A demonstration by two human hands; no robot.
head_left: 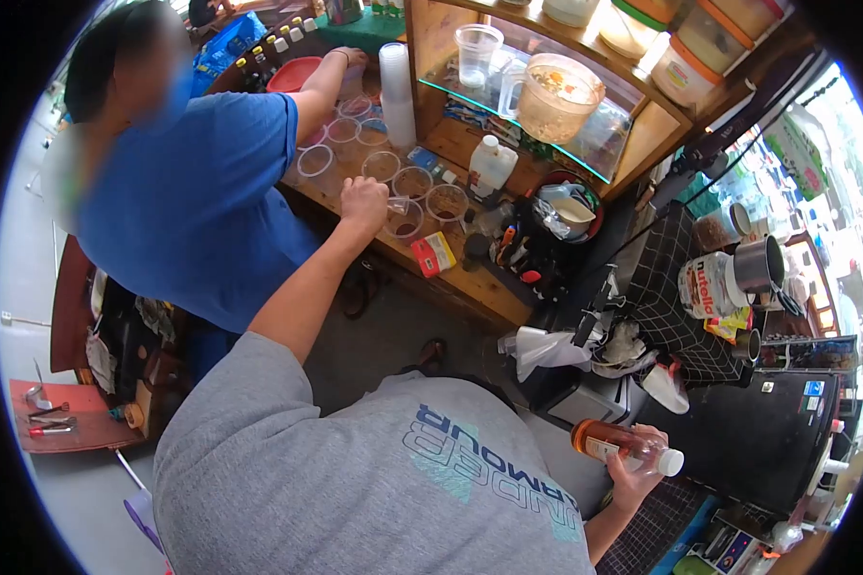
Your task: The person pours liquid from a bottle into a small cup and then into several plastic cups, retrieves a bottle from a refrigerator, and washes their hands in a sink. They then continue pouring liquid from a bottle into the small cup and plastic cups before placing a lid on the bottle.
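1. Wooden counter (pixel 489 295): bears clear cups (pixel 448 219) set close together; a bumped one could tip its neighbours.
2. Co-worker (pixel 182 192) in blue: one arm reaches over the far end; crossing arms might knock cups.
3. Grey shirt (pixel 355 479): reads "UNDER ARMOUR".
4. Jar (pixel 702 287): labelled "nutella".
5. Amber bottle (pixel 599 441): well apart from the cups, tilted, the right hand (pixel 637 467) wrapped round it near its white cap; a slack grip might drop it. Label unreadable.
6. Small clear vessel (pixel 399 204): pinched in the left hand (pixel 364 203) over the cups; a jolt could spill anything inside.
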